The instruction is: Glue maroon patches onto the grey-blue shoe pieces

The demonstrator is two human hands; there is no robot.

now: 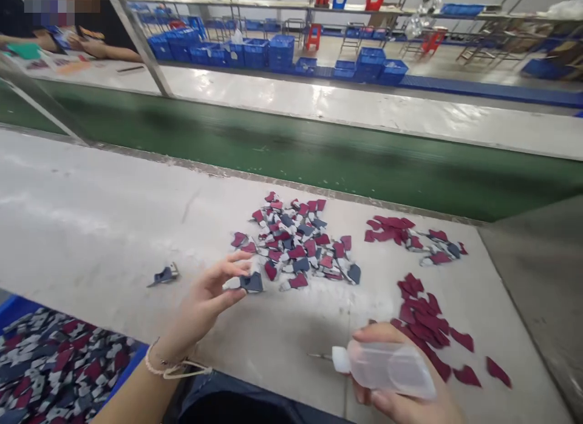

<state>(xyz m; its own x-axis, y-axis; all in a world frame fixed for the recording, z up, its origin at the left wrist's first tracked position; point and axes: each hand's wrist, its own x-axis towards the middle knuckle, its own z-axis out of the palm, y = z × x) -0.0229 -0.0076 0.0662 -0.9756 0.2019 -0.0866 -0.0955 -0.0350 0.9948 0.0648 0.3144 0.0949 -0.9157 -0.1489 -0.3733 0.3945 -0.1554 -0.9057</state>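
My left hand [212, 290] pinches a small dark grey and white plastic piece [252, 282] between thumb and fingers, just above the table. In my right hand [387, 381] is a translucent squeeze bottle [392, 366] with a white cap and a thin metal needle tip pointing left. Past my left hand lies a heap of similar pieces [298, 248], some maroon and white, some dark grey. Loose maroon pieces [423, 318] are spread beyond and to the right of the bottle. A single dark grey piece [164, 274] lies left of my left hand.
A blue bin [132, 369] full of mixed pieces stands at the lower left. More maroon pieces [387, 228] lie at the right back. Behind the table [91, 205] runs a green conveyor belt [273, 147]; a metal panel [537, 272] borders the right. Another person [104, 41] sits across.
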